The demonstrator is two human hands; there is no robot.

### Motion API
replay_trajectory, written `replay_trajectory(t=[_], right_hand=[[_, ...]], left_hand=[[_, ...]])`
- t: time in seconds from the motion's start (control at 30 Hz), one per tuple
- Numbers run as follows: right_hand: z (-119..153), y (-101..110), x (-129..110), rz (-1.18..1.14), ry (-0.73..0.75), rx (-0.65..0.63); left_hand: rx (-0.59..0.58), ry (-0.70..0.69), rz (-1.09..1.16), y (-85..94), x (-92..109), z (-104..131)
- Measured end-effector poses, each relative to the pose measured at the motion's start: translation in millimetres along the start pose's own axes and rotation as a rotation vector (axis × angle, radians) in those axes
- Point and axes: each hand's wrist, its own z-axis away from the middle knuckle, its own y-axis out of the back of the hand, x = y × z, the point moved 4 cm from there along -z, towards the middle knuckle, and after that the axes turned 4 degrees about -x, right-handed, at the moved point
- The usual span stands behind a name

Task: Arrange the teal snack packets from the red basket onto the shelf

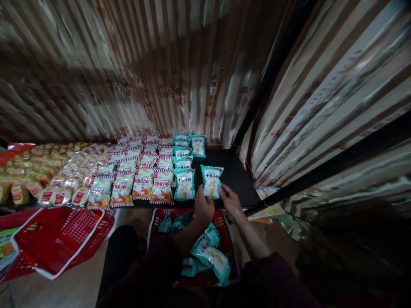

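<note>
Below the shelf point(237, 171), a red basket point(156, 222) holds loose green packets point(213, 256). Above it, the left hand point(204, 208) and right hand point(231, 204) pinch a green snack bag point(212, 182) by its lower sides, fingers closed; a hard squeeze could crush its contents, a sideways nudge disturb the neighbouring green column point(184, 186). Its label reads 小鱼小虾, like the farther back-row bag point(198, 146).

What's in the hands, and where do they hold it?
A green snack bag: left hand at its lower left, right hand at its lower right edge.

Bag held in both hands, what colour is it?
The bag is teal-green and white, seen best in the head view.
</note>
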Motion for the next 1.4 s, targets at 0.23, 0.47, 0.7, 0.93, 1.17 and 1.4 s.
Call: replay_trajectory(t=[0.23,0.47,0.7,0.93,1.17,1.4], right_hand=[[-17.1,2.0,-2.4,0.098,0.051,0.009],[-29.0,-3.9,-7.3,0.1,0.051,-0.012],[-42.1,-18.3,-14.5,0.069,0.086,-0.03],[-62.3,-22.7,-16.5,0.197,0.139,-0.003],[-80.2,-30.1,-19.3,0.21,0.139,0.034],[-98.3,-39.0,-23.7,0.242,0.154,0.049]], left_hand=[[0.007,0.032,-0.078,-12.9,6.0,-15.0],[0.036,0.051,-0.048,-14.3,12.0,-31.2],[0.062,0.074,-0.06,-11.5,20.5,-46.7],[0.114,0.097,-0.056,-11.9,23.5,-66.2],[0.116,0.144,-0.081,-10.6,30.6,-80.9],[0.133,0.151,-0.072,-13.4,34.3,-95.5]])
